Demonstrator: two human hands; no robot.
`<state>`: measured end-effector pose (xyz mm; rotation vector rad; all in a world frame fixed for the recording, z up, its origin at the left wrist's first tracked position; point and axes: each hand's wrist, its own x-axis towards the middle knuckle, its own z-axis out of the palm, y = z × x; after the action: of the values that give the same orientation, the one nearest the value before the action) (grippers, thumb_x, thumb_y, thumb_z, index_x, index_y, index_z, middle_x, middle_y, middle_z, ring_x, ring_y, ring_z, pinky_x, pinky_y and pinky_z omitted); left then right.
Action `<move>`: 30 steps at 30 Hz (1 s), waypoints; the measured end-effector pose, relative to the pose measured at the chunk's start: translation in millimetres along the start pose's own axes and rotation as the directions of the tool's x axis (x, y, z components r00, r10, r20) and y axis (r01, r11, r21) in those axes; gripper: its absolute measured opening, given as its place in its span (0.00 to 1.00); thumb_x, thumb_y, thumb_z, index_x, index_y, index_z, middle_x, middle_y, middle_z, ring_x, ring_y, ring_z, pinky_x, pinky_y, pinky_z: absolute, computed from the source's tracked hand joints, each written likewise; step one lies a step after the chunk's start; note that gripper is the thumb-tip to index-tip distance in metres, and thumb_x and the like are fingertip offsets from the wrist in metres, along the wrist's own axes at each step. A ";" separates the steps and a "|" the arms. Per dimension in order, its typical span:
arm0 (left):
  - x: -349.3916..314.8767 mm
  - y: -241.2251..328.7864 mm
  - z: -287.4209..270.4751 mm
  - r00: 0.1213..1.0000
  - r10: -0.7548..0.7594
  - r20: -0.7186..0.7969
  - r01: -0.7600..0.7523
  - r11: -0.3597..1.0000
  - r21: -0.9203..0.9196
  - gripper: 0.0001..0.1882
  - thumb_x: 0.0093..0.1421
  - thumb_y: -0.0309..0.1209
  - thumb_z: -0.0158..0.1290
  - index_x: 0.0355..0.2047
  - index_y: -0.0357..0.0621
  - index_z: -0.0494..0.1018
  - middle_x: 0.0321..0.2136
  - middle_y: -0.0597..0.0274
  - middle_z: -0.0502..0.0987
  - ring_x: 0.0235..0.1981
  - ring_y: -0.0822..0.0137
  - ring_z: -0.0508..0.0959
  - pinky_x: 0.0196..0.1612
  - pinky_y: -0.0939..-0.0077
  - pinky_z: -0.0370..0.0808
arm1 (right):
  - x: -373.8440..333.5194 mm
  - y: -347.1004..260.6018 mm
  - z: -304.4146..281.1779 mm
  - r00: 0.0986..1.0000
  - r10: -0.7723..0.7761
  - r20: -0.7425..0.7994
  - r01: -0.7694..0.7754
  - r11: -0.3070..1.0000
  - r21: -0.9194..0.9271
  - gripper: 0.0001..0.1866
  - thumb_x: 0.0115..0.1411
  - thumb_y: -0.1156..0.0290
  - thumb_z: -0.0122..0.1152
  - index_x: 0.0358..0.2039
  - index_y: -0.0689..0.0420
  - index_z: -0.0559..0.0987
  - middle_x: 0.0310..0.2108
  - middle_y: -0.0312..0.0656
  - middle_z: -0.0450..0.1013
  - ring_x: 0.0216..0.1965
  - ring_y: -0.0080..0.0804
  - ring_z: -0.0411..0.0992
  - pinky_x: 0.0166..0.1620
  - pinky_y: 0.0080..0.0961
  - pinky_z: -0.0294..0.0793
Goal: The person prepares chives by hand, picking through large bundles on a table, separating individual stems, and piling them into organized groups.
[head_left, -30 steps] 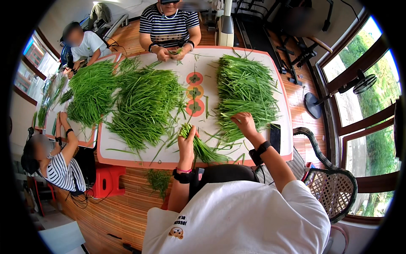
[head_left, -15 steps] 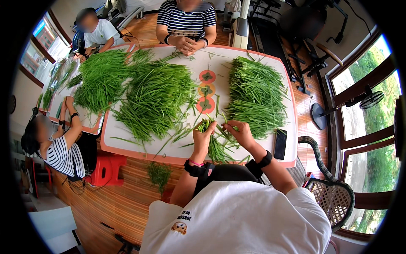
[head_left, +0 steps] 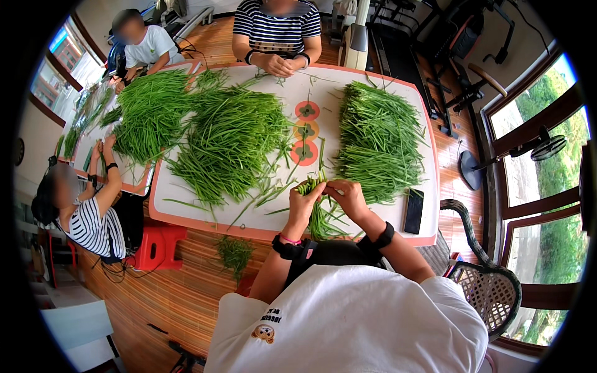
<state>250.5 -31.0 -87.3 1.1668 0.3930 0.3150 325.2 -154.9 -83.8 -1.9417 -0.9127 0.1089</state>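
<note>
A small bunch of green chives (head_left: 320,224) is gripped in my left hand (head_left: 303,204), its cut-looking ends showing above the fist and its leaves fanning down toward the table's near edge. My right hand (head_left: 349,199) is closed in a pinch against the bunch, its fingertips meeting the left thumb; the exact strands between them are hidden. Just right of my hands lies a big, neatly layered pile of chives (head_left: 380,143). To the left spreads a looser heap of chives (head_left: 233,140), with stray stalks scattered between it and my hands.
The white table (head_left: 261,217) has an orange rim. A black phone (head_left: 413,211) lies near its right corner. Across sits a person in stripes (head_left: 277,37); two more people work at the left beside another chive heap (head_left: 152,109). A red stool (head_left: 160,245) and wicker chair (head_left: 488,289) flank me.
My right hand has come in leftward, and its fingers now meet my left hand at the bunch. The left hand has shifted slightly right, still holding the chives.
</note>
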 end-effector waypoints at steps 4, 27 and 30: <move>1.6 -0.4 1.0 0.999 0.038 -0.037 -0.039 0.998 -0.046 0.07 0.54 0.28 0.55 0.27 0.35 0.74 0.16 0.72 0.69 0.17 0.80 0.64 0.21 0.83 0.59 | 2.1 -5.9 -5.0 1.000 -0.012 -0.012 0.012 1.000 -0.006 0.06 0.50 0.75 0.60 0.29 0.63 0.77 0.26 0.45 0.72 0.27 0.41 0.71 0.32 0.28 0.70; 9.6 -5.5 -27.4 0.992 0.065 -0.109 -0.072 0.995 -0.062 0.08 0.57 0.30 0.53 0.30 0.36 0.73 0.27 0.62 0.75 0.30 0.75 0.70 0.35 0.79 0.66 | -34.7 164.5 -39.9 0.965 0.259 0.048 -0.146 0.678 -0.721 0.08 0.45 0.67 0.60 0.29 0.50 0.79 0.34 0.38 0.73 0.43 0.37 0.66 0.46 0.33 0.64; 8.1 -4.5 -28.7 0.989 0.096 -0.108 -0.106 0.990 -0.088 0.10 0.57 0.32 0.53 0.31 0.37 0.73 0.26 0.63 0.75 0.29 0.72 0.72 0.35 0.75 0.67 | -25.6 142.2 -38.9 0.979 0.198 -0.038 -0.180 0.773 -0.609 0.07 0.44 0.69 0.62 0.27 0.53 0.78 0.32 0.38 0.73 0.40 0.38 0.67 0.43 0.34 0.65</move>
<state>244.8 -5.4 -102.3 1.0829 0.4061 0.4796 401.8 -237.3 -182.4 -2.6468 -0.8256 -0.0540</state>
